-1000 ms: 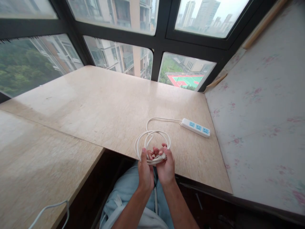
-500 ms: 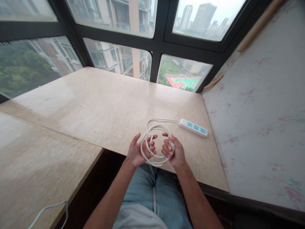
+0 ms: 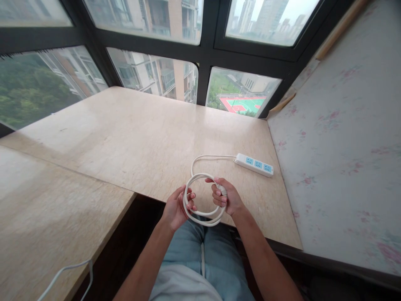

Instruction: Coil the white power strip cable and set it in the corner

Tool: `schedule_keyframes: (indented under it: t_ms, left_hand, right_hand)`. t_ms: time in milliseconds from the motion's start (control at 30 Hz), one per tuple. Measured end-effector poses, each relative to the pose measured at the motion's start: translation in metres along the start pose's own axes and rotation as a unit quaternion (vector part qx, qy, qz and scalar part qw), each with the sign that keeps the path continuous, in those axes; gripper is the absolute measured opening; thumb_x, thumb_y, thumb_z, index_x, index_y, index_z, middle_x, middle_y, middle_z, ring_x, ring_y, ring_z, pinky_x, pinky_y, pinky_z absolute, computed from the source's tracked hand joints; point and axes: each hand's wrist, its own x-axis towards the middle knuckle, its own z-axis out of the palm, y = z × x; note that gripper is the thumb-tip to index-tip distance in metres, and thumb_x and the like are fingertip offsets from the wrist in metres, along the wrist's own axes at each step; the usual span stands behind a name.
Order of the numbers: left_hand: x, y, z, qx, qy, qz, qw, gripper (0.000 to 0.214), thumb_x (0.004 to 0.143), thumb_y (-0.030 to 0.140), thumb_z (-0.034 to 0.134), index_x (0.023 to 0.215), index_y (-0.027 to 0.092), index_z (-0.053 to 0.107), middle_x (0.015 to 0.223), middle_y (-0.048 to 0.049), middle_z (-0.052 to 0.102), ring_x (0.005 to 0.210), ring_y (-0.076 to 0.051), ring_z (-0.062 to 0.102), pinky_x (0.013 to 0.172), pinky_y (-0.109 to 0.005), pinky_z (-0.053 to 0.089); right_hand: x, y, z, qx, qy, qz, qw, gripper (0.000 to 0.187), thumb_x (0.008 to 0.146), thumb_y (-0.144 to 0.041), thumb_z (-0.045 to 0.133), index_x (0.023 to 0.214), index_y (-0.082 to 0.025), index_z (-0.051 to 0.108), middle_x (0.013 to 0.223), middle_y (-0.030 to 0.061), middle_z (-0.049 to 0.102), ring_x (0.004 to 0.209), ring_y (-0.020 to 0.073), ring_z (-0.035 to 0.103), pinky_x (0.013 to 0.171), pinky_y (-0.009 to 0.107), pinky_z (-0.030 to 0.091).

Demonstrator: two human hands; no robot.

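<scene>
The coil (image 3: pixel 202 200) of white cord hangs between both hands just past the near edge of the counter (image 3: pixel 140 138), over the person's lap, its loops standing roughly upright and facing the camera. The left hand (image 3: pixel 175 209) has its fingers curled round the left side of the loops, thumb up along the outside; the right hand (image 3: pixel 226 196) closes on the right side, fingers pressed together and pinching the strands along with what looks like the plug end — too small to tell for sure. Each hand holds its own side, so neither is nearer. From the top of the coil one loose run of cord (image 3: pixel 213 157) climbs onto the counter, bends right and meets the power strip (image 3: pixel 254 164), which lies flat with its long axis running left to right, slightly tilted away, well apart from the fingers and up-right of them. That free stretch is short and slack, and the right hand is the closer one to the strip. Nothing stands between coil and strip — only bare stone. To the right a floral-patterned panel (image 3: pixel 344 146) borders the counter just beside the strip; behind are dark-framed windows (image 3: pixel 206 54). At lower left another thin white cable (image 3: pixel 67 274) droops off a nearer slab, well apart from both hands.
</scene>
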Motion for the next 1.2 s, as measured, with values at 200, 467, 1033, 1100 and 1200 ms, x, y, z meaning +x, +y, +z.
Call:
schedule_keyframes:
  t_ms: [200, 467, 1033, 1100, 1200]
  left_hand:
    - [-0.003, 0.001, -0.003, 0.037, 0.015, 0.050, 0.998, 0.029, 0.093, 0.035, 0.051, 0.078, 0.013, 0.064, 0.040, 0.0073, 0.037, 0.031, -0.008, 0.035, 0.046, -0.027, 0.047]
    - [-0.003, -0.006, -0.010, -0.084, 0.103, 0.072, 0.989, 0.050, 0.089, 0.028, 0.054, 0.047, 0.021, 0.027, 0.033, 0.0085, 0.021, 0.026, -0.006, 0.024, 0.034, -0.022, 0.031]
    - [-0.002, 0.019, -0.009, -0.057, 0.142, 0.203, 0.967, 0.047, 0.080, 0.031, 0.066, 0.059, 0.021, 0.026, 0.040, 0.0136, 0.015, 0.028, -0.003, 0.015, 0.031, -0.018, 0.013]
    - [0.001, 0.024, -0.009, -0.074, 0.151, 0.231, 0.958, 0.045, 0.079, 0.029, 0.065, 0.058, 0.021, 0.026, 0.040, 0.0134, 0.014, 0.028, -0.003, 0.016, 0.032, -0.019, 0.014]
    - [0.006, 0.031, -0.010, -0.097, 0.166, 0.269, 0.944, 0.045, 0.078, 0.028, 0.064, 0.058, 0.022, 0.024, 0.040, 0.0132, 0.014, 0.028, -0.004, 0.016, 0.032, -0.019, 0.017]
  right_hand:
    - [0.023, 0.005, 0.002, -0.106, 0.022, 0.012, 0.994, 0.030, 0.074, -0.039, 0.066, 0.090, -0.015, 0.062, 0.050, -0.0087, 0.050, 0.029, 0.0013, 0.027, 0.029, 0.015, 0.017]
    - [0.062, 0.021, 0.010, -0.250, 0.074, -0.018, 0.965, 0.031, 0.075, -0.048, 0.066, 0.078, -0.018, 0.058, 0.060, -0.0038, 0.057, 0.035, 0.0063, 0.046, 0.028, 0.017, 0.022]
    - [0.088, -0.034, -0.014, -0.840, -0.026, -0.217, 0.496, 0.024, 0.087, -0.028, 0.062, 0.110, -0.020, 0.065, 0.114, 0.0128, 0.063, 0.115, 0.0270, 0.054, 0.104, 0.048, 0.025]
    - [0.089, -0.037, -0.013, -0.856, -0.029, -0.192, 0.479, 0.021, 0.087, -0.030, 0.063, 0.104, -0.019, 0.067, 0.104, 0.0120, 0.064, 0.104, 0.0254, 0.057, 0.096, 0.040, 0.033]
    - [0.087, -0.040, -0.011, -0.856, -0.053, -0.167, 0.487, 0.023, 0.087, -0.031, 0.063, 0.106, -0.020, 0.066, 0.102, 0.0105, 0.063, 0.093, 0.0221, 0.060, 0.079, 0.030, 0.039]
